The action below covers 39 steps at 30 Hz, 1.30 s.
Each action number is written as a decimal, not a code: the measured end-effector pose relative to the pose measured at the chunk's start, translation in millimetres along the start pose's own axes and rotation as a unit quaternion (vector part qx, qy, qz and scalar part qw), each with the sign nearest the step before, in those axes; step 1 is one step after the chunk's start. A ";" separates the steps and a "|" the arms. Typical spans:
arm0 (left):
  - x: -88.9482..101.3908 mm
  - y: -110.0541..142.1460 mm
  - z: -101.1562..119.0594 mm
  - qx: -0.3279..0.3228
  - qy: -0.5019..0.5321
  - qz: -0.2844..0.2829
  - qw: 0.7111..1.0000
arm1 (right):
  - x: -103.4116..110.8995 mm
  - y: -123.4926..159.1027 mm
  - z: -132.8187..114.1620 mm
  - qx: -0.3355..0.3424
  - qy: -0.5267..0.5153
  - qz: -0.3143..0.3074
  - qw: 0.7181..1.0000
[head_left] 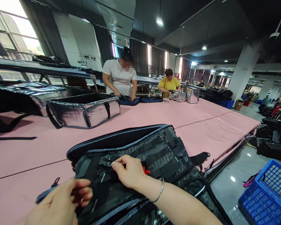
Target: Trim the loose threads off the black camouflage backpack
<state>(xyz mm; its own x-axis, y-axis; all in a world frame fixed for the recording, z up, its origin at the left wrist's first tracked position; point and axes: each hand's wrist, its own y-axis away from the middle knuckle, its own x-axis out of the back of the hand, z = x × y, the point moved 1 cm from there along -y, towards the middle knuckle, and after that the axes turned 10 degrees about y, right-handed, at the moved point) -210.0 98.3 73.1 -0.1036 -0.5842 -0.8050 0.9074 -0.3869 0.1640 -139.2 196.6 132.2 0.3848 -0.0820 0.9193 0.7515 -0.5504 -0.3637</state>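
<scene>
A black and grey camouflage backpack (pixel 164 156) lies on the pink table (pixel 37 150) right in front of me. My right hand (pixel 128 171) rests on its front panel with fingers pinched on a black strap; a small red object (pixel 145 170) shows under the palm. A thin bracelet circles that wrist. My left hand (pixel 63 200) is curled closed at the bag's near left edge, gripping the fabric there.
A silver insulated box (pixel 84 109) stands open at the back left. Two people work at the table's far side, with dark blue bags (pixel 140 100) and more silver boxes (pixel 184 95). A blue crate (pixel 267 193) sits on the floor at right, near piled black bags (pixel 273 137).
</scene>
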 end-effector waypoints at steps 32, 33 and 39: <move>-5.6 15.4 6.9 0.057 0.032 0.016 0.998 | -0.5 4.2 6.7 0.000 -0.020 0.013 1.000; -5.3 15.8 7.1 0.056 0.032 0.017 0.998 | -0.9 3.9 7.1 0.001 -0.018 0.014 1.000; -5.5 16.8 9.4 0.061 0.033 0.016 0.997 | -1.6 3.3 7.4 0.003 -0.013 0.014 1.000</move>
<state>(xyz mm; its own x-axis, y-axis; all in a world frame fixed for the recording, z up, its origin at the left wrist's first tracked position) -198.1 88.3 85.6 -0.0442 -0.5513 -0.8331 0.8531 -0.4548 0.2557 -133.4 201.0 128.4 0.4198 -0.0754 0.9045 0.7433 -0.5433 -0.3903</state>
